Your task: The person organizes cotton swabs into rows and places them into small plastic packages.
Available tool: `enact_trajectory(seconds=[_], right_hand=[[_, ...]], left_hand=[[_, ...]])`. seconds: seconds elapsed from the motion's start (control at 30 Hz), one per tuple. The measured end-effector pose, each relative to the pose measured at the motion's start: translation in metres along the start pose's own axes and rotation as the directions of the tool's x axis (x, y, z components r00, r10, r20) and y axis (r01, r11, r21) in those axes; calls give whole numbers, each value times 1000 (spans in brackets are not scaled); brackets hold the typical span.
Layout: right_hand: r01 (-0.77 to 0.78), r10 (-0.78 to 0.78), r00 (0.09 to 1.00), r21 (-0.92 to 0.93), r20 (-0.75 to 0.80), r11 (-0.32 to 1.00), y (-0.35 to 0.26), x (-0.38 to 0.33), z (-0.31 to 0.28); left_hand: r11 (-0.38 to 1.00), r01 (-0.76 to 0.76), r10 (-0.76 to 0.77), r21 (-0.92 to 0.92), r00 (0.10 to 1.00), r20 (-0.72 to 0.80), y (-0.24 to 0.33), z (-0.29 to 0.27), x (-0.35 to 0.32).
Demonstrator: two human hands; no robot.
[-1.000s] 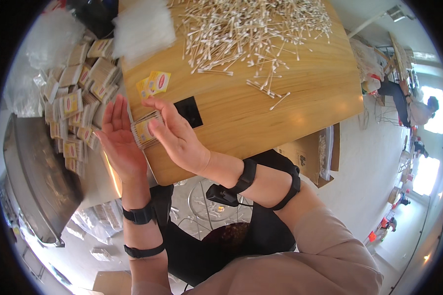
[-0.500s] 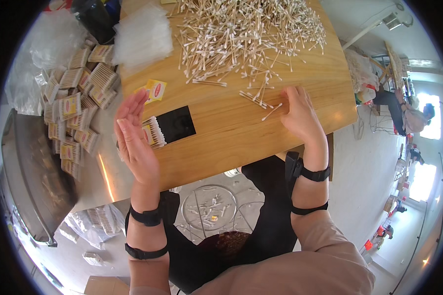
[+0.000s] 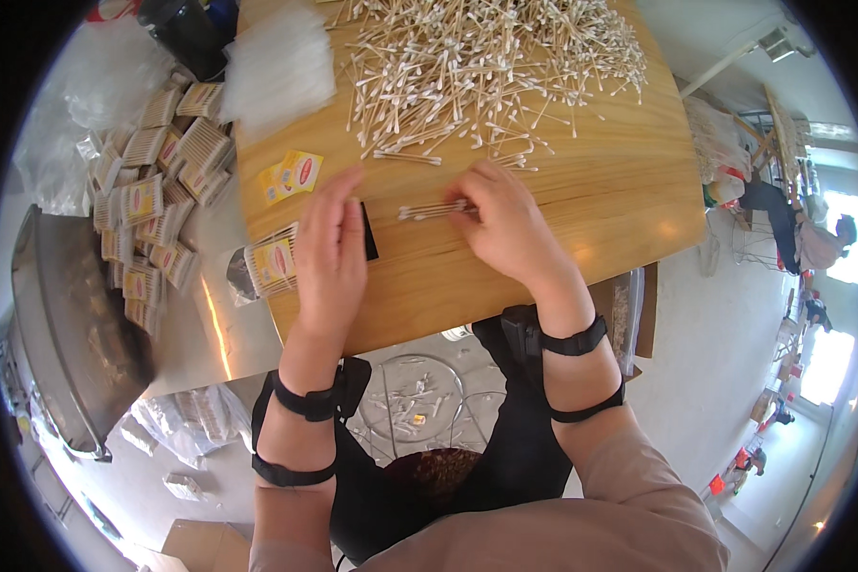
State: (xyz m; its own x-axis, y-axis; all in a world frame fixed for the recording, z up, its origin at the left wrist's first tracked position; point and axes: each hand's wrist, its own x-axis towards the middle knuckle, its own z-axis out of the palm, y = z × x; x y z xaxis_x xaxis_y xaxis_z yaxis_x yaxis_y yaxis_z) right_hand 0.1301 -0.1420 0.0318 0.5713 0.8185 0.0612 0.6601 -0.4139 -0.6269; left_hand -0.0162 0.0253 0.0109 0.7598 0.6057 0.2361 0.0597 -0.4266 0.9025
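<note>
My right hand pinches a small bundle of wooden-stick cotton swabs whose white tips point left, low over the table's middle. My left hand is stretched out with its fingers straight, holding nothing, above a black rectangular pad that it mostly hides. Just left of that hand lies a clear-wrapped pack of swabs with a yellow label, at the table's left edge. Beyond it are yellow and white cards. A big heap of loose swabs covers the far part of the wooden table.
Filled swab packs are piled on the metal surface at left. A stack of clear plastic bags lies at the far left, near a black container. Below the table stands a round metal stool frame. Other people sit far right.
My right hand has moved left and gathered the loose swabs from the table into a bundle. My left hand has shifted right, off the wrapped pack and over the black pad.
</note>
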Motion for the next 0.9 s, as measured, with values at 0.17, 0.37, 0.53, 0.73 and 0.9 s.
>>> enact_trajectory(seconds=[0.17,0.37,0.53,0.73,0.9], right_hand=[[93,-97,994,77,55,993,-26,5,24],[-142,136,990,308,40,941,-21,15,6],[-162,146,952,-35,-269,986,16,19,-13],[-252,243,947,-17,-212,967,38,9,-33],[-221,213,951,-11,-224,975,41,11,-27]], left_hand=[[916,-283,246,285,956,160,-3,6,5],[852,-292,182,434,943,278,2,13,10],[783,-334,168,525,926,338,8,20,13],[740,-370,170,562,911,376,11,19,15],[758,-357,181,546,919,350,10,19,8]])
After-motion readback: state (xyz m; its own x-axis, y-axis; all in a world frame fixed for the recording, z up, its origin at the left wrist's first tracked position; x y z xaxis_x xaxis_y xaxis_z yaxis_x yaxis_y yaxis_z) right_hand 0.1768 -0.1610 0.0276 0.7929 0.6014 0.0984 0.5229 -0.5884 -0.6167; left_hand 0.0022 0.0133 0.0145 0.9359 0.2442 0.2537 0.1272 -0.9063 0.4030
